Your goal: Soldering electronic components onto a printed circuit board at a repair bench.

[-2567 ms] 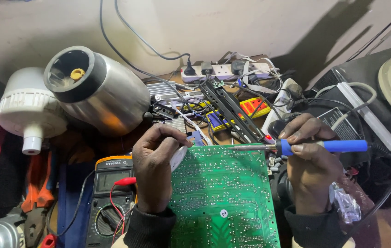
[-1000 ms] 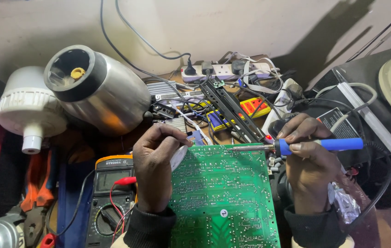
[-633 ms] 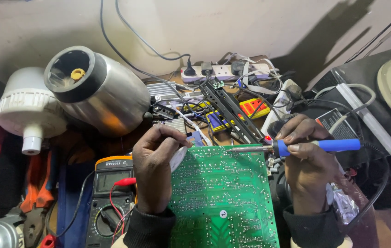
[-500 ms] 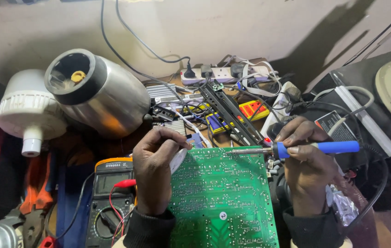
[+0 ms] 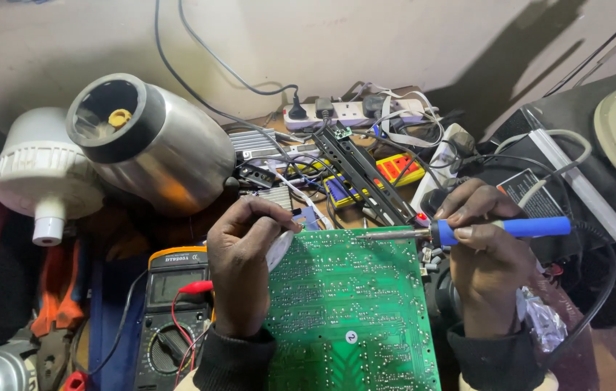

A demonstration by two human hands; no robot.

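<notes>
The left hand (image 5: 244,271) is gripping the green circuit board (image 5: 348,311) steady; at three o'clock, the right hand (image 5: 485,253) is pinching the blue soldering iron (image 5: 467,230).

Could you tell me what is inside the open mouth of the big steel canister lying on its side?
A small yellow knob sits inside the steel canister; the dark interior hides everything deeper.

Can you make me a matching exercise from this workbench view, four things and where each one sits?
Things:
1. soldering iron
2. multimeter
3. green circuit board
4. power strip

Places:
A. at the back, by the wall
B. between the two hands
C. held in the right hand
D. just left of the left hand

Pairs: 1-C, 2-D, 3-B, 4-A
</notes>
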